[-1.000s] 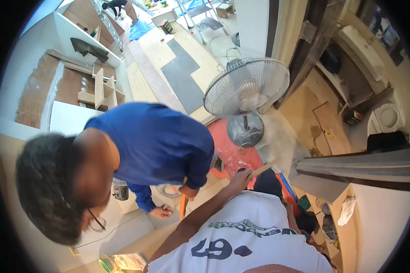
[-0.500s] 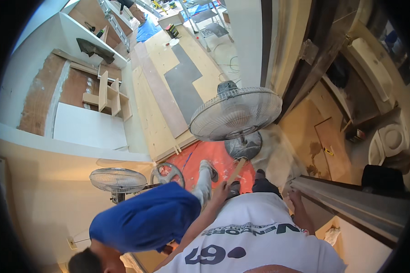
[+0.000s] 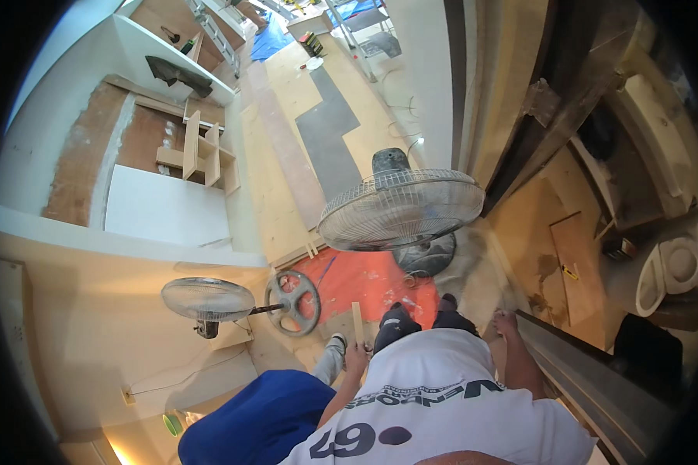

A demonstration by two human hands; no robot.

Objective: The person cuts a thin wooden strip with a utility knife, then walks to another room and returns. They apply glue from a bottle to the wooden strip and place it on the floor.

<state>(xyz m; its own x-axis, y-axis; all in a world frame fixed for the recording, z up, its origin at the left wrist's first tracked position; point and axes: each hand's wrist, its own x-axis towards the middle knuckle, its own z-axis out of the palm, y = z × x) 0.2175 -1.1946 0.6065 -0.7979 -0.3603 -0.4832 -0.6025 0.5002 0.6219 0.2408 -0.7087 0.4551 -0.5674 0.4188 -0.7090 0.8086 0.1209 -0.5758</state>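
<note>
A thin strip of wood [image 3: 357, 319] points away from me, its near end in my left hand [image 3: 356, 358], whose fingers are closed round it. My right hand [image 3: 506, 322] is at my right side, next to the end of a dark panel [image 3: 574, 353]. Its fingers look curled in, and whatever they may hold is hidden. A co-worker in a blue shirt [image 3: 260, 418] bends close by on my left, hands out of sight.
A large standing fan [image 3: 399, 208] is ahead of me over a red floor sheet [image 3: 349, 273]. To the left, a smaller fan [image 3: 208, 299] lies tipped with its round base [image 3: 293, 303] on edge. Wooden boards [image 3: 287, 147] cover the floor beyond. A toilet [image 3: 667, 267] stands right.
My left hand and the wood strip have moved left and nearer to me. The view has turned a little. The co-worker has shifted nearer, lower in the picture.
</note>
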